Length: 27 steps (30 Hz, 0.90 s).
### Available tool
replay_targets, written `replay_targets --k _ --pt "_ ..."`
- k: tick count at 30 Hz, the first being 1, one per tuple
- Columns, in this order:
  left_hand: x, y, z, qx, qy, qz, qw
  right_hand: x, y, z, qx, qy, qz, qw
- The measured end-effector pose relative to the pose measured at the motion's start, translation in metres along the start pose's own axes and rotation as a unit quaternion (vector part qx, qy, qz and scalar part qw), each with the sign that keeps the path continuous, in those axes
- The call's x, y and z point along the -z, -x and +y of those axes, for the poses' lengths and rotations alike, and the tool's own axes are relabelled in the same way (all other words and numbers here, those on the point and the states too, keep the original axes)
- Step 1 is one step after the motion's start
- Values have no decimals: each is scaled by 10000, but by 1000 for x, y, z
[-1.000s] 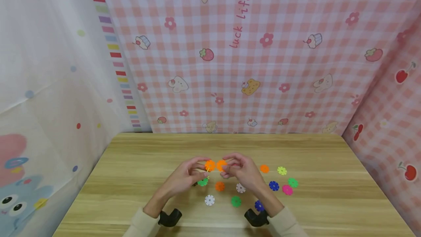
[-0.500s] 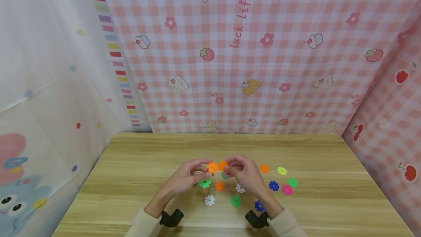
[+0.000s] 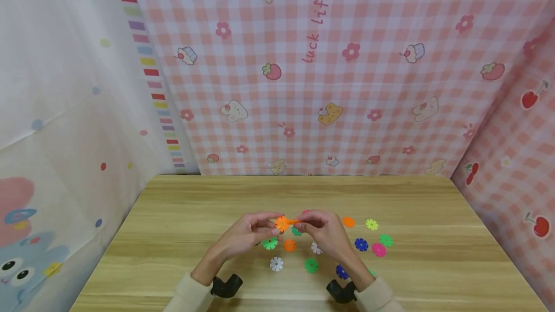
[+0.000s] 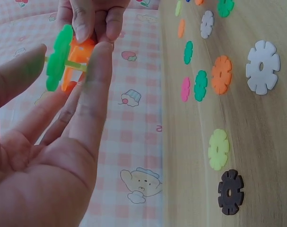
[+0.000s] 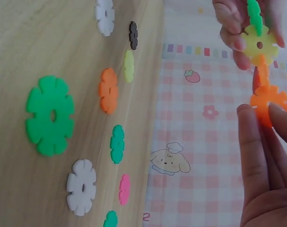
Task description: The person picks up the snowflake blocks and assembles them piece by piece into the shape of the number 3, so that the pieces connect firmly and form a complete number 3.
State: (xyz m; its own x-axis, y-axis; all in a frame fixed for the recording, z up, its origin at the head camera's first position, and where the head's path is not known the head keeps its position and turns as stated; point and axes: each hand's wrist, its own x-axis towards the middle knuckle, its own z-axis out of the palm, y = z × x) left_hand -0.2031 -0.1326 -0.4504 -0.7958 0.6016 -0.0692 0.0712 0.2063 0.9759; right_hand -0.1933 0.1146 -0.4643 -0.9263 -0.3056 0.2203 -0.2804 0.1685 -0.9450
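Above the table, my left hand [image 3: 244, 232] pinches a small chain of notched plastic discs between thumb and fingers. The chain has a green disc [image 4: 59, 59], a yellow disc [image 5: 259, 45] and an orange disc [image 3: 282, 224], slotted at angles to one another. My right hand [image 3: 323, 230] pinches a second orange disc [image 5: 271, 104] between thumb and index finger. That disc meets the edge of the chain's orange one; in the head view it is seen edge-on. How deep their slots engage cannot be told.
Loose discs lie on the wooden table [image 3: 173, 254]: white [image 3: 276, 264], orange [image 3: 289, 245], green [image 3: 311, 265], blue [image 3: 361, 244], pink [image 3: 379, 250] and yellow [image 3: 371, 225] among them. A black disc [image 4: 230, 192] lies below the left hand. Checked cloth [image 3: 303, 110] hangs behind the table.
The two orange discs, apart a second ago, now touch. The one in my right hand has turned from nearly face-on to edge-on. Both hands have sunk slightly, the left also shifting right.
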Motion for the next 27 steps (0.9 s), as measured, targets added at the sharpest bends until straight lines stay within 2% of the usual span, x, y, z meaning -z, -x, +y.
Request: replay_targets --k 11,20,27 --pt "0 0 2 -106 58 -210 9997 3 5 5 362 -412 -44 9985" --pt "2 2 5 -281 -201 -243 9991 2 6 7 708 -371 -91 9968" --pt "1 2 4 -508 -241 -374 9977 1 7 11 765 -305 -142 9965"
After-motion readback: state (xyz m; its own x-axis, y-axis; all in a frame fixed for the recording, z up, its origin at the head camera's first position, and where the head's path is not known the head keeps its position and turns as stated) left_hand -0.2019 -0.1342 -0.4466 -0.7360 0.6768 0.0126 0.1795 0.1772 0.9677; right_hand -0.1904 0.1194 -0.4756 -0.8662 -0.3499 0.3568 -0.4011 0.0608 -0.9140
